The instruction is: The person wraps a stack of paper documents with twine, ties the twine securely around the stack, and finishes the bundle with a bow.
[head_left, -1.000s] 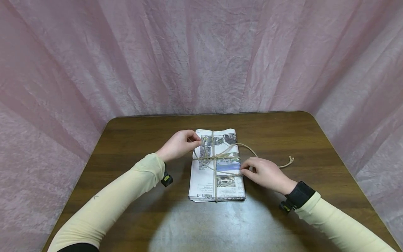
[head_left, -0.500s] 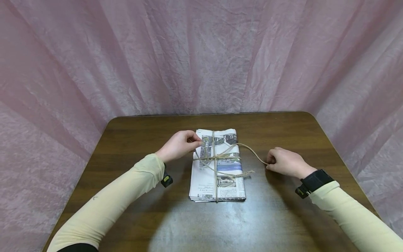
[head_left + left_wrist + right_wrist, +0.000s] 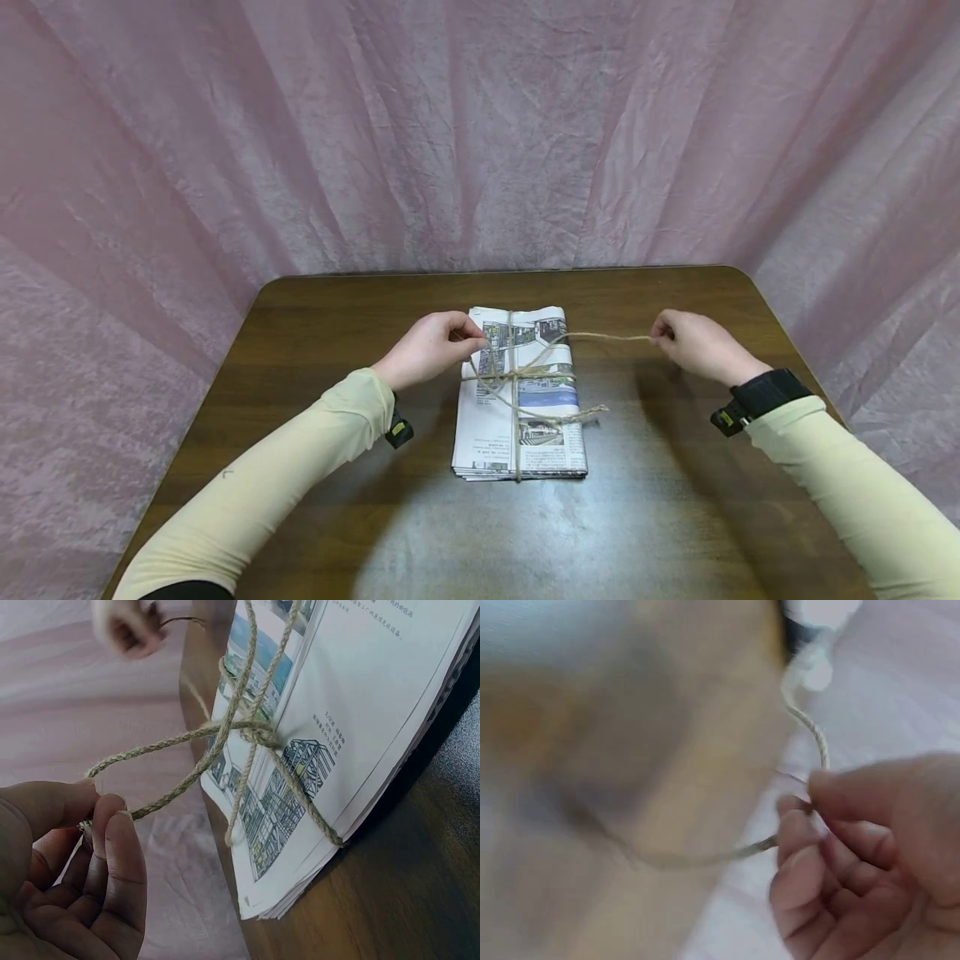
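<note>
A stack of folded newspapers [image 3: 483,442] lies on the table, bound crosswise with jute twine [image 3: 255,697] that meets in a knot [image 3: 259,735]. Over the upper left of the stack, my left hand [image 3: 431,348] pinches a loop of the twine between thumb and fingertips; the loop's two strands run back to the knot in the left wrist view. My right hand [image 3: 705,346] is raised beyond the stack's right side and pinches the other length of twine [image 3: 817,742], stretched nearly level from the stack. A frayed twine end lies over the stack's right edge.
The brown wooden table [image 3: 330,317] reaches back to a pink curtain [image 3: 480,142] hanging right behind its far edge. A black band with a small camera [image 3: 757,398] sits on the right wrist. The right wrist view is partly blurred.
My right hand let go of the loop's frayed end at the stack's right edge, took hold of the other twine length and drew it right and away. The left hand stays nearly still.
</note>
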Available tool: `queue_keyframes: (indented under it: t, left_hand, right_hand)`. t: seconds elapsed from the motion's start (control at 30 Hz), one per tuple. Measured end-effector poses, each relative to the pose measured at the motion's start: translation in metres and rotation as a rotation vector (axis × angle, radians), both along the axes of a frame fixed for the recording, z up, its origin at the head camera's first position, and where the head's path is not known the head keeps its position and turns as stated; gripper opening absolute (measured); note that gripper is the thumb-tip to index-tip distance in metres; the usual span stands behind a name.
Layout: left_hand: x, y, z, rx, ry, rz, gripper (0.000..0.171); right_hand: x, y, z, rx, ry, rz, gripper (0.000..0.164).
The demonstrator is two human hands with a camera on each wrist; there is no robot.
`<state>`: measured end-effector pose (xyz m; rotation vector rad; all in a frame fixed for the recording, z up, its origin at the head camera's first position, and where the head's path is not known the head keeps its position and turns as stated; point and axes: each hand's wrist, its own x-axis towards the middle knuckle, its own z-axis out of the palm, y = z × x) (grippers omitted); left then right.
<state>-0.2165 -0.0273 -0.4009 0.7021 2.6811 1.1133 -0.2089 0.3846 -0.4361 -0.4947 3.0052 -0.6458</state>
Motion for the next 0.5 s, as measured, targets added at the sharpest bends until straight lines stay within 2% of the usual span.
queue_keyframes:
  t: [0.13, 0.27, 0.37, 0.5]
  left_hand:
    - [0.002, 0.0, 0.0, 0.009, 0.001, -0.01, 0.01]
    - [0.004, 0.001, 0.0, 0.008, -0.001, -0.009, 0.009]
    - [0.005, 0.003, 0.001, 0.006, 0.001, -0.009, 0.008]
    - [0.007, 0.005, 0.001, 0.012, 0.002, -0.015, 0.007]
  right_hand:
    - [-0.021, -0.007, 0.037, -0.097, 0.047, -0.065, 0.015]
    - [-0.042, -0.031, 0.065, -0.25, 0.065, -0.092, 0.019]
    - [-0.057, -0.061, 0.078, -0.403, 0.05, -0.078, 0.02]
    - [-0.077, -0.106, 0.084, -0.554, 0.006, 0.0, 0.021]
